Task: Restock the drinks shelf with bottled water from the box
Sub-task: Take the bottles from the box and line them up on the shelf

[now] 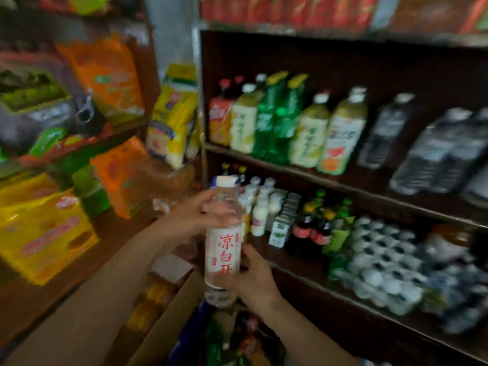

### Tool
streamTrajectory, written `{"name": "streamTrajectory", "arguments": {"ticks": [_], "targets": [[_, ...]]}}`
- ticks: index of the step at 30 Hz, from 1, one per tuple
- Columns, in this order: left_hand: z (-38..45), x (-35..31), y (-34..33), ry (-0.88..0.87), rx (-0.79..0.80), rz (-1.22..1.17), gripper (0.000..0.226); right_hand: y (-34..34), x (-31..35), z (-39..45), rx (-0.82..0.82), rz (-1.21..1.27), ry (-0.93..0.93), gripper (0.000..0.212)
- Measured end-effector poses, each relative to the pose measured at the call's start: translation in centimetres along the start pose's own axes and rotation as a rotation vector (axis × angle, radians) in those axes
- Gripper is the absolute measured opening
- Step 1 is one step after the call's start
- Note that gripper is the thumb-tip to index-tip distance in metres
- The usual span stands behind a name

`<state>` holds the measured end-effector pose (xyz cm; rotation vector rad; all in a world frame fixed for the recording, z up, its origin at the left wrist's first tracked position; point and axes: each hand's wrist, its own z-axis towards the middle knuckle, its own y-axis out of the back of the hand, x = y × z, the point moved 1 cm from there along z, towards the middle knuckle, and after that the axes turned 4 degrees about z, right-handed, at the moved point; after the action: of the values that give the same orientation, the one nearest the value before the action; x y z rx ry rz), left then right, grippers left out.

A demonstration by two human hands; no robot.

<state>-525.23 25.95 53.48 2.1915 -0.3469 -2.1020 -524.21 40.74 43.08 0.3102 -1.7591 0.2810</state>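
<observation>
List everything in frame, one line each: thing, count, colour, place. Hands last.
water bottle: one, clear with white cap and red print, upright in front of the shelf, held in both hands
drinks shelf: one, dark brown, right half of view
green bottles: about two, upper tier, between pale-label bottles
pale-label bottles: about four, white caps, upper tier
dark bottles: several, blurred, upper tier right
small white bottles: several, lower tier left
white-capped bottles: many, lower tier right
snack bags: several, orange and yellow, left racks
left hand: grip round the bottle's upper part
right hand: grip round the bottle's lower part
</observation>
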Motion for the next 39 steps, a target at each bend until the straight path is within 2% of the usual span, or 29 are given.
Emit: {"name": "streamTrajectory", "arguments": {"ticks": [2, 4, 6, 9, 14, 17, 19, 21, 25, 26, 29, 30, 36, 39], "targets": [[1.9, -4.6, -3.8, -0.072, 0.073, 0.02, 0.052, 4.5, 3.2, -1.7, -0.119, -0.016, 0.067, 0.072], [3.9, -8.5, -8.0, -0.143, 0.137, 0.069, 0.059, 9.4, 6.0, -3.8, -0.218, -0.058, 0.127, 0.067], [5.5, -12.2, -13.0, -0.206, 0.209, 0.113, 0.051, 14.7, 8.1, -6.1, -0.333, -0.076, 0.176, 0.065], [7.4, -16.8, -21.1, -0.273, 0.301, 0.107, 0.041, 22.6, 10.5, -9.8, -0.499, -0.099, 0.225, 0.075], [11.3, -22.1, -34.8, -0.35, 0.464, 0.144, 0.075, 35.3, 12.4, -15.7, -0.692, -0.079, 0.261, 0.071], [13.5, -24.0, -42.9, -0.371, 0.529, 0.122, 0.051, 42.6, 12.2, -17.8, -0.765, -0.07, 0.268, 0.067], [15.1, -24.8, -48.0, -0.386, 0.564, 0.126, 0.062, 47.2, 11.8, -18.9, -0.813, -0.066, 0.255, 0.068], [17.0, -25.4, -52.7, -0.382, 0.577, 0.129, 0.078, 51.7, 11.6, -19.9, -0.876, -0.081, 0.234, 0.067], [20.9, -26.2, -61.2, -0.376, 0.564, 0.165, 0.09, 60.2, 10.5, -20.6, -0.984, -0.123, 0.199, 0.058], [21.9, -26.2, -63.2, -0.379, 0.562, 0.178, 0.087, 62.2, 10.1, -20.6, -1.005, -0.127, 0.184, 0.057], [24.2, -25.8, -68.9, -0.396, 0.562, 0.216, 0.045, 67.4, 8.7, -20.1, -1.065, -0.146, 0.135, 0.057], [24.7, -25.5, -70.6, -0.412, 0.557, 0.227, 0.04, 69.0, 8.0, -19.8, -1.087, -0.162, 0.119, 0.057], [28.0, -25.8, -77.5, -0.515, 0.52, 0.34, 0.052, 75.4, 7.1, -17.0, -1.205, -0.369, -0.058, 0.054], [29.7, -26.5, -78.9, -0.51, 0.486, 0.37, 0.052, 76.2, 8.3, -15.8, -1.277, -0.585, -0.167, 0.047]]}}
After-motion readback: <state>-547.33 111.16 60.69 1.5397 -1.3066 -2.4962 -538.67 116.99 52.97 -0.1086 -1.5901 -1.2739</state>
